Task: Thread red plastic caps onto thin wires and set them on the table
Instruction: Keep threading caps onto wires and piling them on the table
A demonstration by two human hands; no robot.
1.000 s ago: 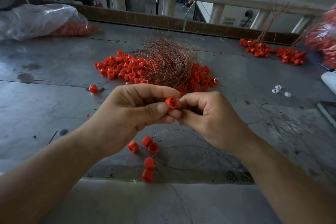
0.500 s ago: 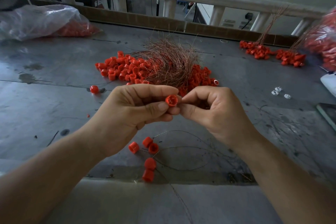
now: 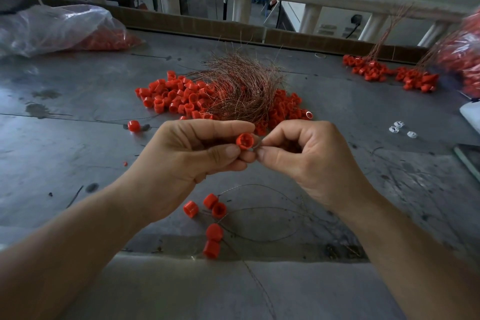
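I'm seeing the red cap [image 3: 245,141] being pinched over the table [image 3: 78,158] by the left hand [image 3: 187,163], open end facing me. The right hand [image 3: 306,158] is pinching a thin wire [image 3: 255,147] just beside it. Beyond, a wire bundle [image 3: 241,86] is lying over loose caps [image 3: 176,97]. Far left, a plastic bag [image 3: 52,31] is holding more.

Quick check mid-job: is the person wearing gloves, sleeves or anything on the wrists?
No. The left hand and right hand are bare, without gloves or rings. Both forearms are uncovered to the frame edge; no sleeve, watch or band shows.
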